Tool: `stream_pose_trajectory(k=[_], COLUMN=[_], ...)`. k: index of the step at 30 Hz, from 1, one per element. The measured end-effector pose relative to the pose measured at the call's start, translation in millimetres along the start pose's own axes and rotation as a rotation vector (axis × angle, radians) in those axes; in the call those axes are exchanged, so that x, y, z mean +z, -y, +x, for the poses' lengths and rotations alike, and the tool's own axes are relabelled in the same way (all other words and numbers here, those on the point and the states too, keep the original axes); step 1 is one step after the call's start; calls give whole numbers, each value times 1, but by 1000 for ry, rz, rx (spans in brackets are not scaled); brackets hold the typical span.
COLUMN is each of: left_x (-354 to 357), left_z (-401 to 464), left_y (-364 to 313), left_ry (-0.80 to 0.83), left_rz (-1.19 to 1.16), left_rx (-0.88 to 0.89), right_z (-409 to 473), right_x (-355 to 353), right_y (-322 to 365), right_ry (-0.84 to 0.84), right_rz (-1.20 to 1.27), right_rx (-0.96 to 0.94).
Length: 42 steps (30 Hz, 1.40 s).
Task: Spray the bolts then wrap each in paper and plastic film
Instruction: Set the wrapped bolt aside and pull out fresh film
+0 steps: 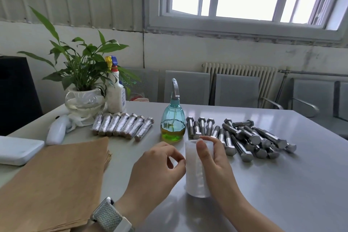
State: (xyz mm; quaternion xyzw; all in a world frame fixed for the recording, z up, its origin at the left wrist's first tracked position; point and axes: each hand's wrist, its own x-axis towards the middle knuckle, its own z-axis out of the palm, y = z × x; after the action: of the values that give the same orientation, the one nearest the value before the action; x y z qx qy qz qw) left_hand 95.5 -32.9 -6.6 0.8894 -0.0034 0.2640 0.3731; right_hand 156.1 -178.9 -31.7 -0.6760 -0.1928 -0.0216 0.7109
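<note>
item 1: white translucent roll of plastic film [196, 171], standing upright on the grey metal bench [282, 184], near the front edge, between the two hands.
item 2: right hand [212, 158], fingers curled round the roll's right side, thumb laid across its front near the top.
item 3: left hand [158, 167], thumb and forefinger pinched together at the roll's left edge (whether they hold a film end cannot be told); a grey woven watch strap [107, 214] on that wrist.
item 4: pile of bare silver hex-head steel bolts [243, 137], loose and overlapping, right of centre, just behind the roll.
item 5: teal glass spray bottle with yellow-green liquid [172, 124], upright, just left of the bolts.
item 6: row of seven film-wrapped bolts [122, 126], side by side, left of the spray bottle.
item 7: stack of brown paper sheets [56, 181], flat at the front left.
item 8: white plastic trigger bottle with yellow and blue head [115, 88], beside a potted green plant in a clear glass bowl [84, 81], far left rear.
</note>
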Motion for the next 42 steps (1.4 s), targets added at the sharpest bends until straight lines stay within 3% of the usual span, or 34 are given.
stream_pose_trajectory(k=[8, 17, 23, 28, 35, 42], left_x=[9, 14, 12, 12, 14, 15], left_z=[-5, -6, -3, -3, -7, -3], left_y=[3, 1, 5, 7, 0, 7], left_ry=[87, -76, -90, 34, -92, -33], left_rz=[34, 9, -105, -120, -113, -301], left_rx=[42, 46, 6, -1, 33, -128], right_z=[5, 4, 4, 5, 5, 6], right_x=[-2, -2, -4, -6, -7, -6], right_y=[-1, -1, 2, 4, 7, 10], right_ry=[-48, -98, -102, -92, -147, -158], right_rz=[165, 194, 251, 307, 347, 386], right_rx=[125, 115, 143, 196, 224, 229])
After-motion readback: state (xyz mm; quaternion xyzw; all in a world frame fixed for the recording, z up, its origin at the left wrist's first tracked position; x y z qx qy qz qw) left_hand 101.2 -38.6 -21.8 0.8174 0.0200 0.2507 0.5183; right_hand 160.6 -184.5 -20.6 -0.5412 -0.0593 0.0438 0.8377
